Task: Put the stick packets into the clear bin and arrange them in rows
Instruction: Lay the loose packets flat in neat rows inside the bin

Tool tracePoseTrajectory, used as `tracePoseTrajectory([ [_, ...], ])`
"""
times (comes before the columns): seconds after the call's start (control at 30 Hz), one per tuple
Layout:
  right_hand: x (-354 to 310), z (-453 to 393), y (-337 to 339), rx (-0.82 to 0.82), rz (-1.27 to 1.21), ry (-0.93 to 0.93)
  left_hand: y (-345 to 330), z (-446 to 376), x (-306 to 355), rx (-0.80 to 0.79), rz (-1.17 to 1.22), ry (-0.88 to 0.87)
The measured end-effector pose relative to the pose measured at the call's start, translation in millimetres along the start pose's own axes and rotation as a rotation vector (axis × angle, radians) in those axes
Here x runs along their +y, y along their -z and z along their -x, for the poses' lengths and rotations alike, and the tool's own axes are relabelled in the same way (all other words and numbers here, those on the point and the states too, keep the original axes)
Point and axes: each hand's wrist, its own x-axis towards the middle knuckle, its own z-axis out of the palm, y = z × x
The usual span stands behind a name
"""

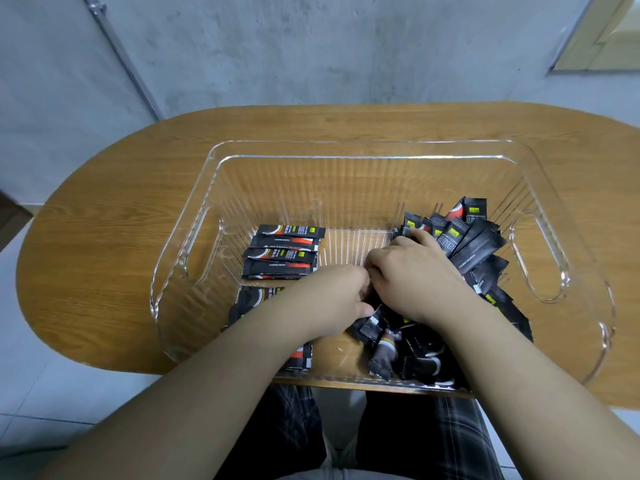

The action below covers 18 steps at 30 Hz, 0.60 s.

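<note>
A clear plastic bin [363, 148] stands on a wooden table. Black stick packets with red and yellow print lie inside it. At the bin's left, several packets [282, 252] lie flat in a neat row, with more [249, 299] nearer me, partly hidden by my forearm. A loose heap of packets [474, 237] fills the right side. My left hand [332, 299] and my right hand [412, 275] meet in the middle of the bin, both pressed into the heap's near edge. Their fingers curl around packets [372, 325], though the fingertips are hidden.
The oval wooden table [104, 237] reaches past the bin on every side. A grey concrete wall with a metal pipe [121, 53] rises behind it. My legs in checked trousers [415, 438] show below the near edge of the table.
</note>
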Motion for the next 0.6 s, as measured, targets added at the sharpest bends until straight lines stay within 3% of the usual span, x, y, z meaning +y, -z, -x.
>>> tracePoseTrajectory([
  [0.43, 1, 0, 1, 0.009, -0.003, -0.005, 11, 14, -4, -0.012, 0.307, 0.144],
  [0.6, 1, 0, 0, -0.002, -0.007, 0.002, 33, 31, -25, 0.098, 0.207, 0.196],
])
